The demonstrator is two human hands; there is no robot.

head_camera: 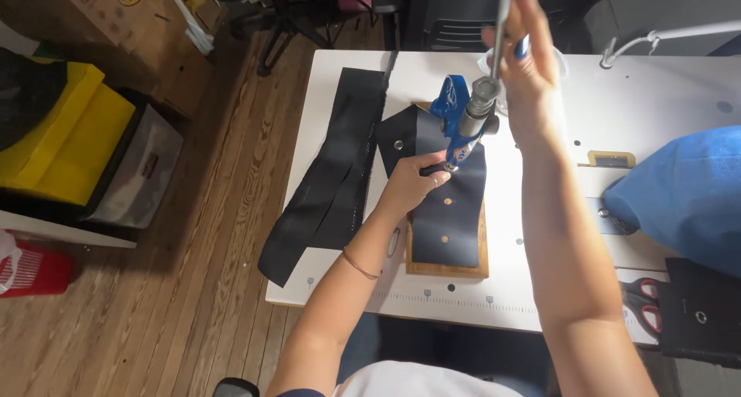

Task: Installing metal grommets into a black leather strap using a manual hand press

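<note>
The white table (pixel 656 111) carries everything. On it, a wooden board (pixel 448 267) lies under a dark strip (pixel 448 204) of smooth, leather-like material, punched with round holes and set with one metal eyelet near its upper left corner. A blue hand press (pixel 457 115) with a steel shaft stands over the strip's upper end. The right hand (pixel 529 53) is raised above the table and closed round the press's long metal handle (pixel 503 18), fingers wrapped fully about it. The left hand (pixel 409 184) rests on the strip just beside the press's foot, fingers curled and pinching something small and dark there; what it is cannot be told. The strip lies flat under that hand.

To the left, longer black strips (pixel 332 173) hang over the table edge. On the right sit a blue cloth bundle (pixel 687 192), red-handled scissors (pixel 644 304) and another black piece with an eyelet (pixel 702 312). Plank floor, a yellow box (pixel 65 130) and cardboard boxes (pixel 100 18) lie further left.
</note>
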